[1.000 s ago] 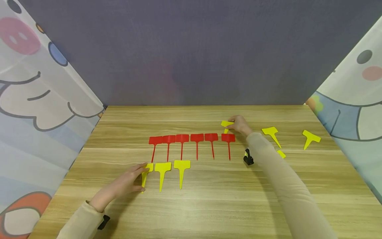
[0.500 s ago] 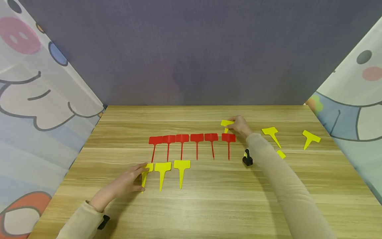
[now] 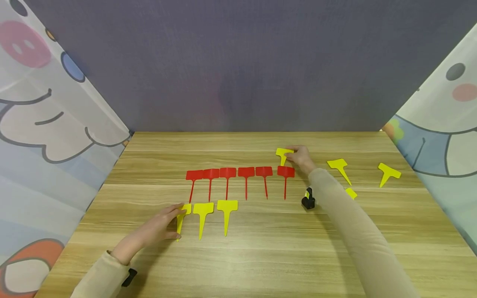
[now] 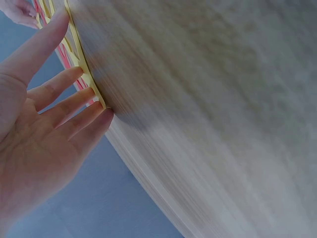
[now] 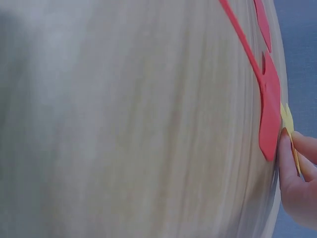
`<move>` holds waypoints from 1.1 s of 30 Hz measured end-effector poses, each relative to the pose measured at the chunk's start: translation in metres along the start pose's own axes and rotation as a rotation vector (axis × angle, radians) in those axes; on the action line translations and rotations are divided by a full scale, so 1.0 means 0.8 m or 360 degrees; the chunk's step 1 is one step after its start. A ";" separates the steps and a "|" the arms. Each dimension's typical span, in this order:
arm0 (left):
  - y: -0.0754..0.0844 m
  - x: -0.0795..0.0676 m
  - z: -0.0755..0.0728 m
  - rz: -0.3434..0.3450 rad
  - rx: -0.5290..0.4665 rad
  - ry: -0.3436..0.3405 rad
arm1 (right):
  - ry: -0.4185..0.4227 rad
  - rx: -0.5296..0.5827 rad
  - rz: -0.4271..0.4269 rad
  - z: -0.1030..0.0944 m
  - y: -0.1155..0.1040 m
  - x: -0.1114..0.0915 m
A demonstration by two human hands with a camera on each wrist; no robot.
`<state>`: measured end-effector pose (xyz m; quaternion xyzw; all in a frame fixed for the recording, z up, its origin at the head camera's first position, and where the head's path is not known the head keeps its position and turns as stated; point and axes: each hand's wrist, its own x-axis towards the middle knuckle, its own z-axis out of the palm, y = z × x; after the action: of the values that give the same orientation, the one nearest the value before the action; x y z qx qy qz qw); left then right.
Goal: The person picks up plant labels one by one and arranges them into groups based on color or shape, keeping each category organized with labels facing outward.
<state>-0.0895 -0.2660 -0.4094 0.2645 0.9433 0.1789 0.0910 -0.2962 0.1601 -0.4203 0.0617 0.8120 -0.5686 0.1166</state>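
Observation:
My left hand rests on the leftmost yellow T-shaped plant label, fingers at its head and thumb near its pointed tip. The left wrist view shows those fingers fairly straight, touching the label's edge. At the back, my right hand pinches another yellow plant label between thumb and fingers. Its lower point is hidden behind the head of the rightmost red plant label. In the right wrist view, thumb and fingers hold the yellow label beside that red label's head.
Several red labels form a row across the wooden table. Below them lie two more yellow labels. Loose yellow labels lie right, one partly behind the right sleeve. A grey panel stands behind.
My right hand has shifted slightly, and more of its yellow label shows above the rightmost red label. That red label has turned a little. My left hand has stayed in place.

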 end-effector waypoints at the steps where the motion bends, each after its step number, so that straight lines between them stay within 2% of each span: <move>1: 0.000 0.000 0.000 -0.0001 0.0002 0.0001 | 0.0005 0.0050 0.0012 0.001 -0.001 0.000; 6: 0.000 0.000 0.000 -0.0007 0.0007 -0.0002 | 0.0060 0.0236 0.0050 0.003 -0.005 0.001; 19: 0.004 0.000 -0.002 -0.0017 -0.0009 -0.0017 | 0.0267 0.0516 0.0019 0.005 -0.012 -0.002; 27: 0.004 0.001 -0.003 -0.0016 -0.0018 -0.0022 | 0.0318 0.0629 0.0032 0.006 -0.019 -0.007; 33: 0.004 0.001 -0.005 -0.0007 -0.0013 -0.0005 | 0.0338 0.0746 0.0053 0.011 -0.014 -0.003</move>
<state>-0.0894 -0.2640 -0.4047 0.2624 0.9430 0.1821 0.0938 -0.2957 0.1483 -0.4124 0.1597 0.6647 -0.7295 0.0225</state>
